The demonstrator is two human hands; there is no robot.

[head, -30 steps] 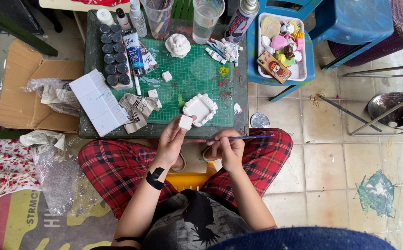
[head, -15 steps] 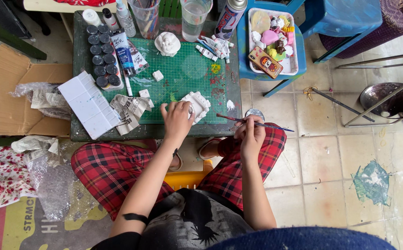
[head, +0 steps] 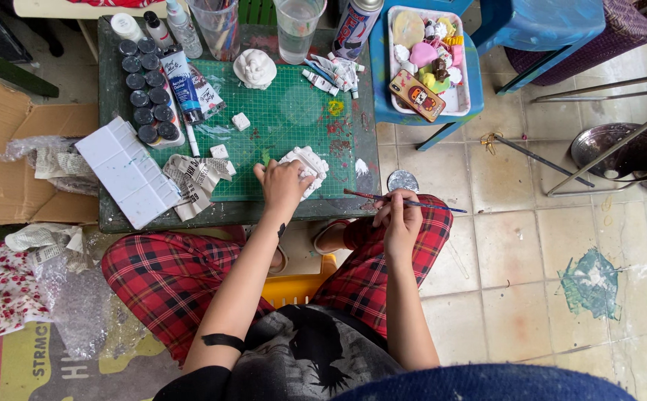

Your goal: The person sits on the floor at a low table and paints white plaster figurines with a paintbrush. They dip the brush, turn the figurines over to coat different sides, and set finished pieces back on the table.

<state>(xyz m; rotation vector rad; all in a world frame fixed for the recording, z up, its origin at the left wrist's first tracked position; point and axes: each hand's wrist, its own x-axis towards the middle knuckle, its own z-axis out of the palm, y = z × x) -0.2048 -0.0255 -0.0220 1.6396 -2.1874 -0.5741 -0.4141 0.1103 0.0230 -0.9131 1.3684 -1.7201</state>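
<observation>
A low dark desk (head: 115, 215) stands on a floor of pale square tiles (head: 517, 252), one of them smeared with a green paint stain (head: 591, 286). To its right sits a blue stool (head: 383, 89), with a metal bowl (head: 621, 152) beyond it. Flattened cardboard (head: 11, 163) lies on the other side, in even daylight.

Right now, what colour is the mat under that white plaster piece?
Green, with a grid; the cutting mat shows best in the head view.
</observation>
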